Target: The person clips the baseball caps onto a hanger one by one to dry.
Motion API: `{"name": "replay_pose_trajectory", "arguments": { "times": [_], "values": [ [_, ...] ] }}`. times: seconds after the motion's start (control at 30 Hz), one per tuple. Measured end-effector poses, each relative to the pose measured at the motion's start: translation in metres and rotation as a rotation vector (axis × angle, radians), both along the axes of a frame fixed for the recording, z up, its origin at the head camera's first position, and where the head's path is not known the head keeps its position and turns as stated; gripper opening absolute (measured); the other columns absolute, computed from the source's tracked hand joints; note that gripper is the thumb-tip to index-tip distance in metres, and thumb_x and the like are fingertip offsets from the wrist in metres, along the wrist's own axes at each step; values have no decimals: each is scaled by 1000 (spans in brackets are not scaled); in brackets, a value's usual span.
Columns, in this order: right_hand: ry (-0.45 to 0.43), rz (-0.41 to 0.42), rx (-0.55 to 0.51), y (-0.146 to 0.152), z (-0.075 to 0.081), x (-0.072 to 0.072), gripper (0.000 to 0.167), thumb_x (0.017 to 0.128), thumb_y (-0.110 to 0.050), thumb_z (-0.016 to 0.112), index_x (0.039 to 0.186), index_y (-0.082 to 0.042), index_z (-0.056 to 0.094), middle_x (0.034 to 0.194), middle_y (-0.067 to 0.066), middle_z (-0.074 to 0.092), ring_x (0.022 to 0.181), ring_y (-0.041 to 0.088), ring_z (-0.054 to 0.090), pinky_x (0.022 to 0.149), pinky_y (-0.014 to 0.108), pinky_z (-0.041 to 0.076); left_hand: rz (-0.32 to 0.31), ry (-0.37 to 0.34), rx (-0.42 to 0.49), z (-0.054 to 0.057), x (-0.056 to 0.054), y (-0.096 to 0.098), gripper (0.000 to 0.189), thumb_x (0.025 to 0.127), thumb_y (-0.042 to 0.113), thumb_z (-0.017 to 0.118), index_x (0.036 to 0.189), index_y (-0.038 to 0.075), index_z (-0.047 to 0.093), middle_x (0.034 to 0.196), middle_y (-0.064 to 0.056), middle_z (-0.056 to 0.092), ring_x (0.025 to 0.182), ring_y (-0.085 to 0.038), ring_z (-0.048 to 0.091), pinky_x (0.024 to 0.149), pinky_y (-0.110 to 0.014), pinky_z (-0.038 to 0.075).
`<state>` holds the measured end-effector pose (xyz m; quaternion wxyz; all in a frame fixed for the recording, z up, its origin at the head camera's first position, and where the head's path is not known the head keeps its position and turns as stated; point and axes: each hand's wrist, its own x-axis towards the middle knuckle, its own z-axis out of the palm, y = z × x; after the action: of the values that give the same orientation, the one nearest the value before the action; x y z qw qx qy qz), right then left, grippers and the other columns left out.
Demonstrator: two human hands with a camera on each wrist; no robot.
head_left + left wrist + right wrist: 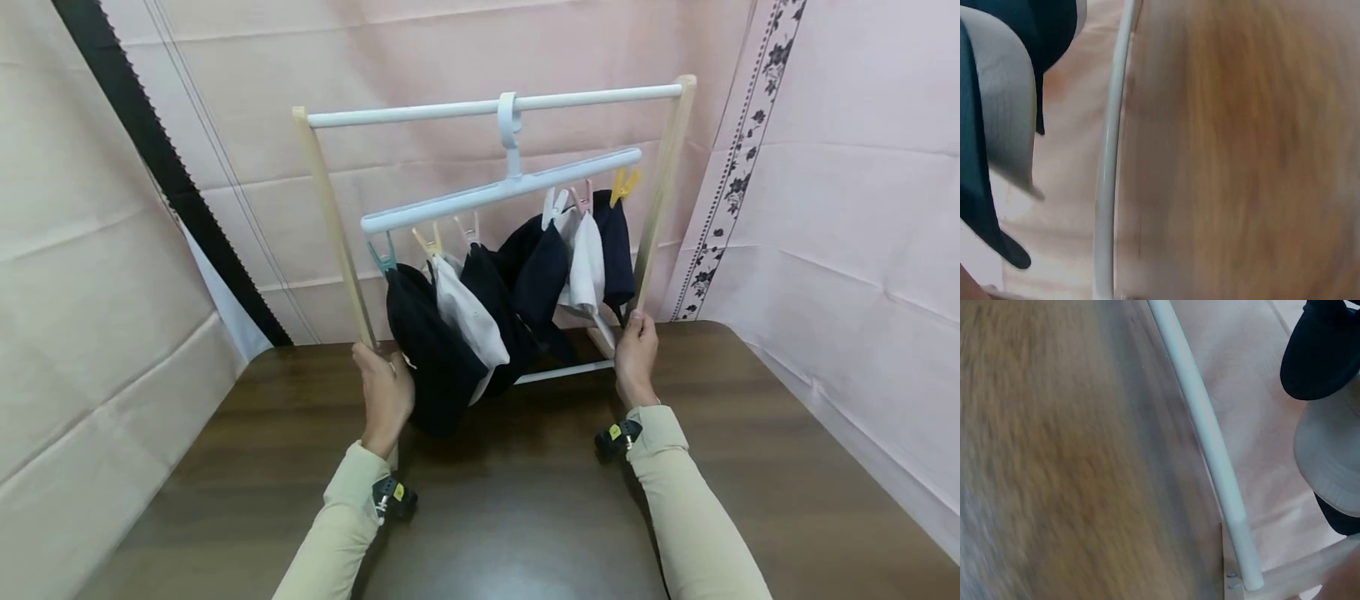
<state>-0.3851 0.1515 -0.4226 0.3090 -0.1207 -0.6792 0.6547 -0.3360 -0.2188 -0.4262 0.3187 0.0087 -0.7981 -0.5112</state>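
Observation:
A small drying rack [408,113] has two pale wooden side posts and white rails. My left hand [386,393] grips its left post low down, beside the dark cloth pieces. On the other side, my right hand [637,358] holds the right post near its lower part. From the top rail hangs a light-blue hanger [450,203], slanted with its right end higher. Coloured clothespins [624,185] on it carry several limp, sock-like dark pieces [427,354] and white pieces [587,262]. Both wrist views show the lower rail [1107,156] [1207,431] and some hanging pieces.
A brown wooden table [517,508] with rounded far corners lies under the rack. Pale cloth curtains [847,183] enclose it at the back and both sides. A black strip [187,183] runs down the back left, and a floral band [738,175] the back right.

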Motion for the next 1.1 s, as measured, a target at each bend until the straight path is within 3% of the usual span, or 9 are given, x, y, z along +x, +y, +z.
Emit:
{"name": "replay_pose_trajectory", "arguments": {
  "times": [0.1, 0.2, 0.3, 0.4, 0.5, 0.7, 0.9, 1.0, 1.1],
  "values": [
    [-12, 47, 7, 9, -2, 5, 55, 115, -43, 34, 140, 2, 53, 117, 11, 51, 105, 21, 47, 91, 30, 37, 4, -89, -91, -2, 3, -4, 51, 110, 17, 39, 151, -3, 18, 133, -31, 38, 117, -47, 48, 99, -63, 42],
    [-34, 92, 14, 11, 0, 5, 55, 115, -44, 34, 138, 2, 53, 112, 11, 47, 101, 21, 45, 89, 32, 37, 46, -184, -220, 0, 7, -14, 58, 110, 22, 40, 157, 0, 13, 133, -33, 41, 118, -53, 52, 90, -69, 47],
    [-72, 121, 14, 15, 0, 7, 57, 114, -45, 34, 145, -1, 51, 131, 17, 52, 118, 25, 47, 103, 37, 39, 71, -265, -356, 3, 10, -21, 62, 110, 23, 42, 158, 0, 12, 127, -33, 50, 105, -54, 62, 78, -69, 52],
    [-129, 154, 39, 20, 0, 10, 64, 113, -49, 34, 155, -2, 46, 154, 21, 48, 139, 31, 45, 119, 46, 35, 46, -341, -438, 7, 11, -24, 62, 110, 19, 41, 157, -5, 8, 120, -36, 57, 87, -53, 68, 71, -64, 55],
    [-211, 170, 158, 26, -1, 13, 71, 112, -55, 32, 155, 0, 46, 153, 27, 50, 141, 39, 46, 120, 53, 36, 2, -400, -444, 10, 9, -27, 58, 110, 14, 36, 155, -9, 6, 117, -38, 59, 83, -51, 68, 71, -59, 56],
    [-348, 222, 583, 40, -5, 20, 67, 115, -48, 21, 137, 6, 53, 124, 31, 61, 116, 47, 58, 100, 61, 46, -62, -479, -404, 5, -1, -32, 55, 111, 11, 31, 157, -10, 8, 113, -36, 62, 86, -46, 69, 70, -52, 56],
    [-546, 298, 864, 47, 7, 36, 28, 106, -18, 48, 111, 7, 61, 105, 30, 66, 92, 47, 66, 79, 61, 53, -77, -482, -385, -4, -5, -35, 45, 111, 12, 34, 148, -10, 21, 106, -38, 63, 87, -49, 70, 68, -53, 56],
    [-706, 307, 960, 46, 16, 45, 29, 102, -20, 56, 106, 7, 66, 106, 32, 68, 96, 51, 67, 81, 62, 54, -88, -451, -335, -8, -6, -39, 39, 113, 13, 36, 144, -9, 27, 111, -40, 62, 94, -51, 69, 74, -56, 58],
    [-886, 397, 1031, 44, 27, 52, 34, 100, -32, 65, 101, 2, 71, 105, 25, 70, 99, 42, 67, 87, 56, 56, -121, -420, -303, -10, -7, -46, 41, 113, 15, 42, 146, -9, 33, 124, -39, 61, 106, -50, 68, 85, -57, 57]
  ]
}}
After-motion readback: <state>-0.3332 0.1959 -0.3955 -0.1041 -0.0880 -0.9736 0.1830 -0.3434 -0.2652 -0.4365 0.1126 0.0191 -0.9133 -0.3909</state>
